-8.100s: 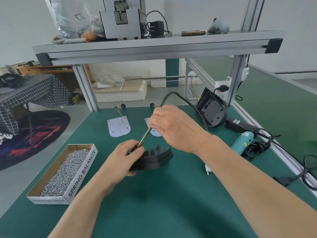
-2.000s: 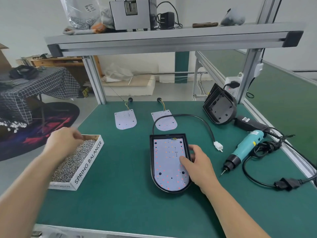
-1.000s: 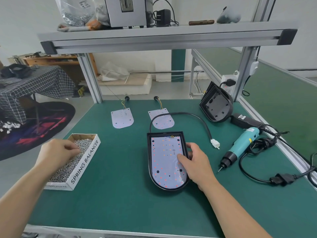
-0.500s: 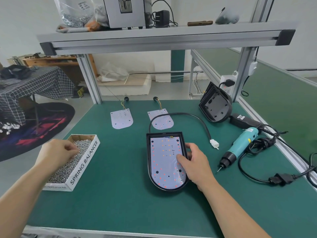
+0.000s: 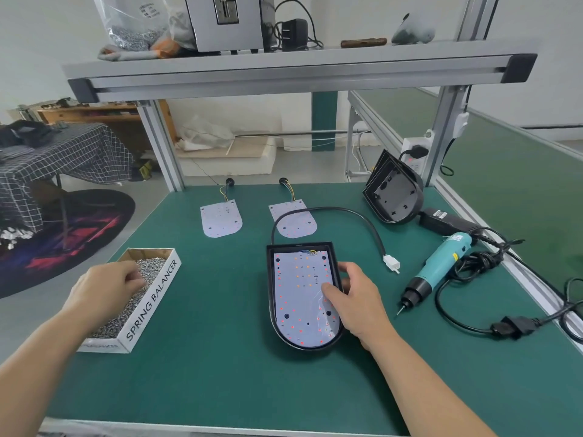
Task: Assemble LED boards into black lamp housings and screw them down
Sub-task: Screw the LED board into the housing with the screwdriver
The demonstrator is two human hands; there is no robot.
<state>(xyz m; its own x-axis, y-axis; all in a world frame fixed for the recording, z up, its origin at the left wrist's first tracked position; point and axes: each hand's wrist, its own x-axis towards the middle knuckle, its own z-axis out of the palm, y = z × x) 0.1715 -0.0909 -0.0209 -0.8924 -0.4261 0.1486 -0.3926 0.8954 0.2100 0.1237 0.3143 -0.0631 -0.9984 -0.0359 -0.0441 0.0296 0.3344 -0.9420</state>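
Left fingers [image 5: 133, 276] were bunched and curled, tips buried in the screws [image 5: 120, 316]; whether they had one pinched, I could not tell from my seat. The left hand [image 5: 104, 288] hung over the far end of the box [image 5: 154, 294], an open cardboard tray at the near left of the bench [image 5: 220, 357], heaped with small silver screws and, as far as I could see, nothing else.

The right thumb [image 5: 329, 291] pressed down on the LED board [image 5: 299, 298], while the other fingers hooked over the right rim of the housing [image 5: 270, 279]. The right hand [image 5: 358, 302] thus held both steady at near centre. The board lay flat inside the black housing, its wires at the far end, its cable looping away to a white plug [image 5: 391, 264].

I judged the board seated and the screw-fetching step in hand; its dark holes looked unfilled. Next, a screw had to reach a hole tip-down. The right hand then needed to let go for the driver [image 5: 438, 269], which lay untouched to the right, without letting the board shift.

Two loose boards [image 5: 220, 217] lay at the far centre. Spare housings [image 5: 394, 197], apparently empty, leaned stacked at the far right.
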